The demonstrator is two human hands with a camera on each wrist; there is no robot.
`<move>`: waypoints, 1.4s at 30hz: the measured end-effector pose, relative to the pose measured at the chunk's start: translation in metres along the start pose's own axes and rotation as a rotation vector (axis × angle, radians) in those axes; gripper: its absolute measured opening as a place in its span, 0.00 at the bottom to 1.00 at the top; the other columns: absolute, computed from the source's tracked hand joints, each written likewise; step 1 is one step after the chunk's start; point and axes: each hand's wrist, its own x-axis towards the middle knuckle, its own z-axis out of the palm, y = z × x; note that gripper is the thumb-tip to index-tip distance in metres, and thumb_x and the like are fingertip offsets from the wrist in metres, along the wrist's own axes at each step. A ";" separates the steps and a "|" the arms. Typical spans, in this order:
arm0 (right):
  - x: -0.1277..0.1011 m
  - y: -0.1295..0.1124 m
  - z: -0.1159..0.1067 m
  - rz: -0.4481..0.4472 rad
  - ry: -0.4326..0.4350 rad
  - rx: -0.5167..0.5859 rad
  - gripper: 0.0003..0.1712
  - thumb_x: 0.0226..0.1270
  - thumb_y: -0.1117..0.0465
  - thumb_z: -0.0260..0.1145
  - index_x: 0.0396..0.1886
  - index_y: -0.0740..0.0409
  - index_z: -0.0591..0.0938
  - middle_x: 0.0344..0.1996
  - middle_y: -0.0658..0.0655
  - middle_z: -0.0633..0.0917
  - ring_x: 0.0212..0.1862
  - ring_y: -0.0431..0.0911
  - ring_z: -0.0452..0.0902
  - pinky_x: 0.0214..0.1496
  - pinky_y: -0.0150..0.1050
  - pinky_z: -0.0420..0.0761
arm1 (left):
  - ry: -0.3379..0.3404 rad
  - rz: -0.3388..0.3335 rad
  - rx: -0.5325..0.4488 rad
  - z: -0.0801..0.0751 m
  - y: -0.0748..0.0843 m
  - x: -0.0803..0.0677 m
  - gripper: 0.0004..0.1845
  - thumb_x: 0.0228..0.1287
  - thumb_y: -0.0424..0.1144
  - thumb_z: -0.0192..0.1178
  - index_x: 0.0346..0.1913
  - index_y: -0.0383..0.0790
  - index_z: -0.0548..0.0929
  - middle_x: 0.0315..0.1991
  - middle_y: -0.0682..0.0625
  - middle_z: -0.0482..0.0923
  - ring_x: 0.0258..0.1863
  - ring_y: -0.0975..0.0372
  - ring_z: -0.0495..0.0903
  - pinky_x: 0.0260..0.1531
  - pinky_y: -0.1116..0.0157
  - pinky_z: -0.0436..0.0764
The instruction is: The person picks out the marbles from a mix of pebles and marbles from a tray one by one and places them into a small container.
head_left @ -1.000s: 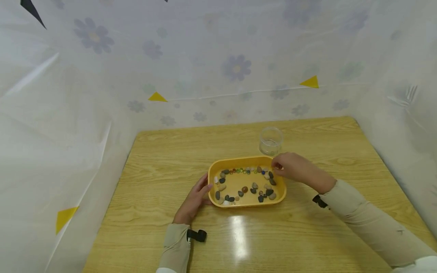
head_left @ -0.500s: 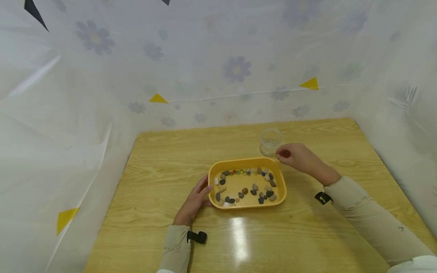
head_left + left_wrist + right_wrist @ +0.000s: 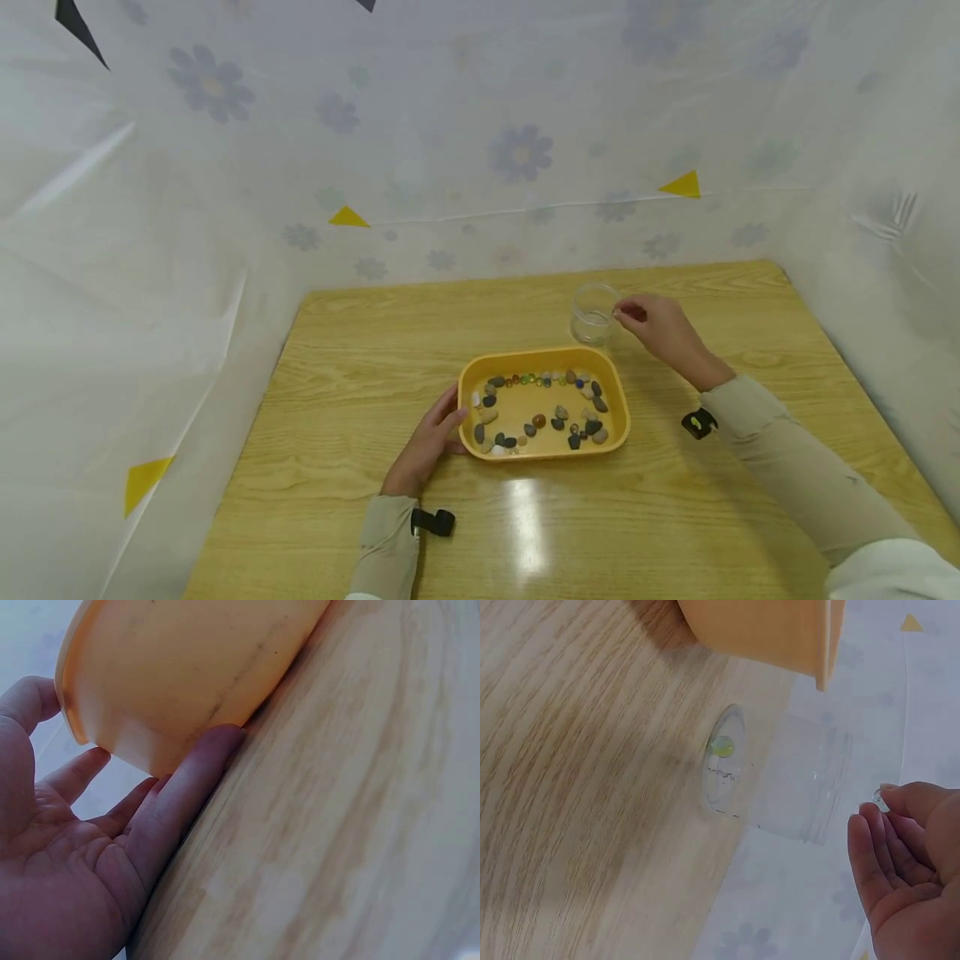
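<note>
My left hand (image 3: 427, 442) holds the left end of a yellow plastic tray (image 3: 543, 450). In the left wrist view, its thumb is at the rim and its fingers lie against the outer wall. In the tray are several pebbles (image 3: 488, 414) and small coloured glass marbles (image 3: 532, 378). My right hand (image 3: 663, 333) pinches a small clear marble (image 3: 881, 799) between thumb and fingertips. It is beside the mouth of a clear jar (image 3: 592, 315), above the rim. A yellow-green marble (image 3: 722, 746) lies on the jar's bottom.
The jar stands on the wood-grain table (image 3: 360, 375), just behind the tray. Flower-printed white sheeting (image 3: 450, 133) surrounds the table at the back and sides. Black straps with small devices (image 3: 433, 521) are on both wrists.
My right hand has lifted from the tray's back right corner and moved back and up to the jar's mouth, carrying the marble. The left hand stays at the tray.
</note>
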 end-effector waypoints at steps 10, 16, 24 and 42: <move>0.010 0.012 0.012 0.044 -0.040 -0.009 0.15 0.68 0.58 0.59 0.46 0.64 0.81 0.38 0.62 0.83 0.39 0.53 0.78 0.40 0.51 0.79 | -0.004 0.034 0.011 0.000 -0.002 0.000 0.30 0.69 0.46 0.52 0.72 0.55 0.56 0.69 0.49 0.56 0.56 0.49 0.70 0.37 0.52 0.82; 0.012 0.009 0.016 0.022 -0.019 -0.026 0.12 0.66 0.62 0.61 0.44 0.66 0.82 0.36 0.61 0.83 0.36 0.52 0.79 0.38 0.50 0.79 | 0.002 0.012 0.009 0.001 -0.003 0.000 0.30 0.69 0.46 0.52 0.72 0.54 0.56 0.69 0.50 0.56 0.58 0.48 0.69 0.38 0.52 0.81; 0.013 0.009 0.017 0.013 -0.021 -0.028 0.12 0.66 0.63 0.61 0.44 0.67 0.82 0.36 0.62 0.84 0.36 0.52 0.79 0.39 0.49 0.80 | -0.030 -0.009 -0.007 0.004 0.010 -0.005 0.30 0.72 0.42 0.48 0.73 0.51 0.52 0.70 0.47 0.52 0.59 0.46 0.67 0.40 0.50 0.80; 0.011 0.005 0.012 0.051 -0.048 -0.015 0.14 0.68 0.62 0.59 0.46 0.66 0.81 0.39 0.63 0.83 0.39 0.53 0.79 0.41 0.49 0.80 | -0.003 -0.008 0.005 0.001 0.002 0.000 0.32 0.69 0.48 0.52 0.72 0.55 0.55 0.70 0.51 0.54 0.58 0.47 0.68 0.39 0.52 0.81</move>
